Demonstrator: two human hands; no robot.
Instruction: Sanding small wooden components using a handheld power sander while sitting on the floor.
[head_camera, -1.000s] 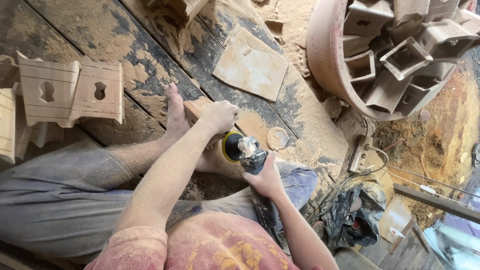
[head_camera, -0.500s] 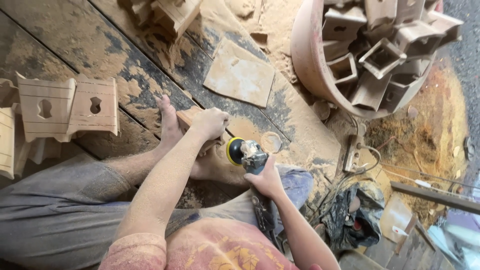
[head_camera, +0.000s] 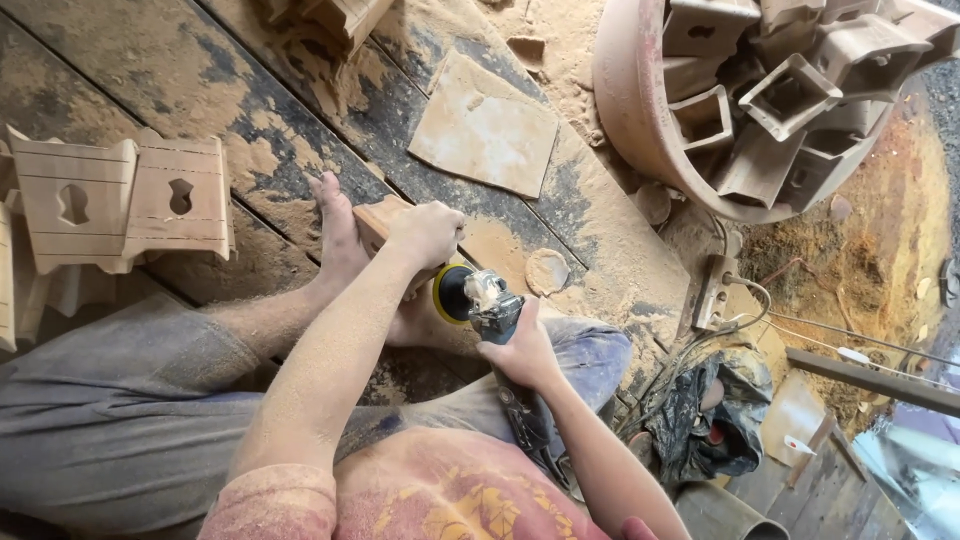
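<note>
I sit on a dusty plank floor with my bare foot (head_camera: 335, 225) stretched out. My left hand (head_camera: 428, 232) grips a small carved wooden piece (head_camera: 375, 222) braced beside that foot. My right hand (head_camera: 520, 350) is closed around the body of an angle grinder (head_camera: 490, 300). Its yellow-rimmed sanding disc (head_camera: 448, 292) presses against the wooden piece just below my left hand. The piece is mostly hidden under my fingers.
Two finished wooden pieces with cut-out holes (head_camera: 125, 200) stand at the left. A large round basin (head_camera: 640, 110) full of similar pieces sits at the upper right. A flat square board (head_camera: 485, 130), a power strip with cables (head_camera: 715, 290) and sawdust lie around.
The view has shifted slightly, so everything sits a little higher and further left. Both hands keep their hold, with the grinder still against the piece.
</note>
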